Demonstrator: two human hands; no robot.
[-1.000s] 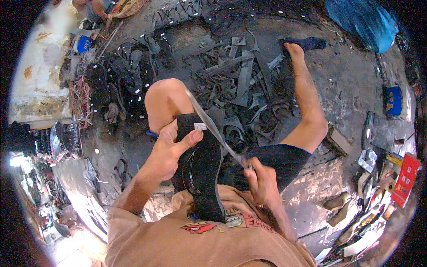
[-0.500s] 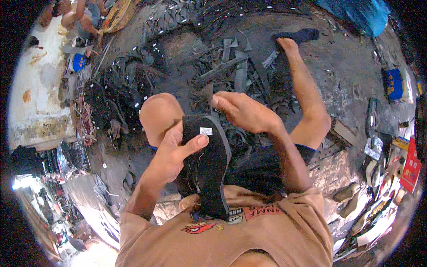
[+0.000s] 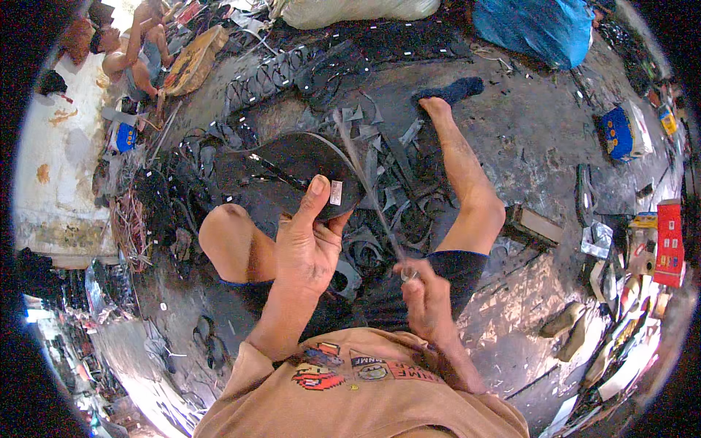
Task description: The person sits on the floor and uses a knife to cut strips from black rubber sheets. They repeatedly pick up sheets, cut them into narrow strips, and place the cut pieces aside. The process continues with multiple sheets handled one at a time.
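My left hand (image 3: 308, 252) grips the end of a black sandal sole (image 3: 255, 164), thumb on top beside a small white sticker (image 3: 336, 193) and fingers underneath. The sole lies tilted above my left knee, its other end pointing left, with a thin glossy line across its surface. My right hand (image 3: 426, 298) is closed around the handle end of a long thin knife (image 3: 370, 191). Its blade is blurred and runs up and away, past the rounded right edge of the sole. I cannot tell whether the blade touches that edge.
Dark rubber scraps (image 3: 365, 244) cover the floor between my legs. Rows of black sandals (image 3: 266, 80) lie beyond. A blue sack (image 3: 537, 33) stands far right, a wooden block (image 3: 534, 226) beside my right knee. Another person (image 3: 139, 55) sits far left.
The sole has swung from pointing toward my chest to pointing left. My right hand has drawn back toward my body, and the knife now shows along its length. The view has shifted.
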